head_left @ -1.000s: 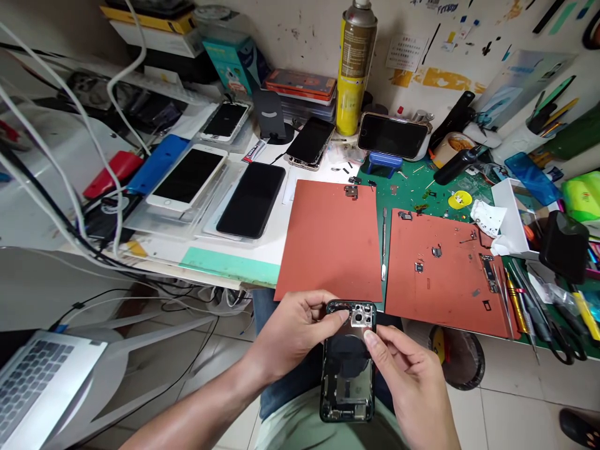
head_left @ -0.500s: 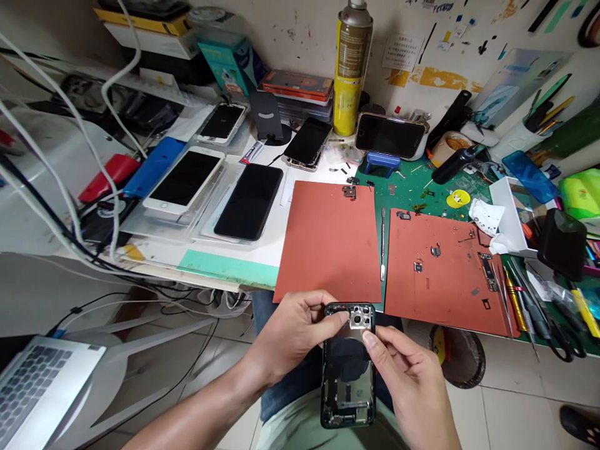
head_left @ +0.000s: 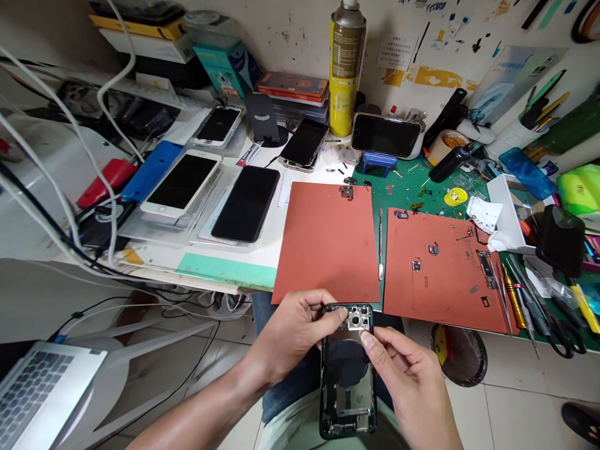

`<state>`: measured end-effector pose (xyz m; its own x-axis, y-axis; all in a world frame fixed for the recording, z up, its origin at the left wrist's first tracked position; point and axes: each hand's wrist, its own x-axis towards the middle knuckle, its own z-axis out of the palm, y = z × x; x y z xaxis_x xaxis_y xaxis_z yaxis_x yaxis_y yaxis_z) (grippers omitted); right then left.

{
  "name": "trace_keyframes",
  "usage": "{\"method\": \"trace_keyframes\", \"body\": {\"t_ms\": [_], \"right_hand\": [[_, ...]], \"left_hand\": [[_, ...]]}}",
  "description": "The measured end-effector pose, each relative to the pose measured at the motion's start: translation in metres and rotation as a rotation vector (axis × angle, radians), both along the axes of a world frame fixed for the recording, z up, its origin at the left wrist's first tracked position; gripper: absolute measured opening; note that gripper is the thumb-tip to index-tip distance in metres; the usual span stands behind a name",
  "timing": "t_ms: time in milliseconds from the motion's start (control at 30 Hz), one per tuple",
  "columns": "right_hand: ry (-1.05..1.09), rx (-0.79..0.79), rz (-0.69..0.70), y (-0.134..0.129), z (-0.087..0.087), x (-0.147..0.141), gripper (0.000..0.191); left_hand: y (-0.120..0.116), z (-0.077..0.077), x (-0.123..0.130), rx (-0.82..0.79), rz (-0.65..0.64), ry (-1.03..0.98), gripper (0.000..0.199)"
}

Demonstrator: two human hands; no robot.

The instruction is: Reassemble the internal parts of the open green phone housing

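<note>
Both hands hold an opened phone housing over my lap, just in front of the table edge. It is a dark frame with its inside facing up and a silver camera bracket at the top. My left hand grips the upper left side, its thumb pressed inside next to the bracket. On the right edge my right hand closes, its thumb at the bracket's lower corner. The fingers beneath the housing are hidden.
Two red-brown mats lie at the table front, a metal spudger between them. Small phone parts rest on the right mat. Several phones, including a black phone, lie left. Tweezers, screwdrivers and scissors sit at the right edge.
The housing's lower end has shifted slightly down toward my body. Both hands keep nearly the same grip; the whole view has moved a little.
</note>
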<state>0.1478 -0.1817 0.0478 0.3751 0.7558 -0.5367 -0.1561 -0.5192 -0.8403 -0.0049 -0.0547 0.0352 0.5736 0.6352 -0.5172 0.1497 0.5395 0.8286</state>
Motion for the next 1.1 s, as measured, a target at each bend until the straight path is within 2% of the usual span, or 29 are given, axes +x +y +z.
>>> {"method": "trace_keyframes", "body": {"t_ms": [233,400,600,700,933,1100], "right_hand": [[0.018,0.001,-0.031,0.0,-0.001,-0.001,0.051],[0.05,0.024,-0.034,-0.001,-0.007,-0.003,0.051],[0.054,0.039,0.049,-0.001,-0.01,-0.001,0.049],[-0.007,0.041,0.041,0.0,-0.006,0.001,0.046],[-0.134,0.098,0.118,0.001,-0.001,0.007,0.042],[-0.273,0.156,0.112,0.001,-0.002,0.004,0.04]], "left_hand": [[0.001,-0.002,0.0,-0.035,0.0,-0.028,0.037],[0.003,0.0,0.002,-0.029,-0.018,-0.032,0.028],[0.001,0.006,0.006,-0.049,0.014,-0.005,0.025],[0.007,0.008,0.002,0.038,-0.042,0.038,0.026],[0.036,0.026,-0.008,0.425,-0.369,0.196,0.019],[0.043,0.038,-0.005,0.515,-0.39,0.159,0.018]]}}
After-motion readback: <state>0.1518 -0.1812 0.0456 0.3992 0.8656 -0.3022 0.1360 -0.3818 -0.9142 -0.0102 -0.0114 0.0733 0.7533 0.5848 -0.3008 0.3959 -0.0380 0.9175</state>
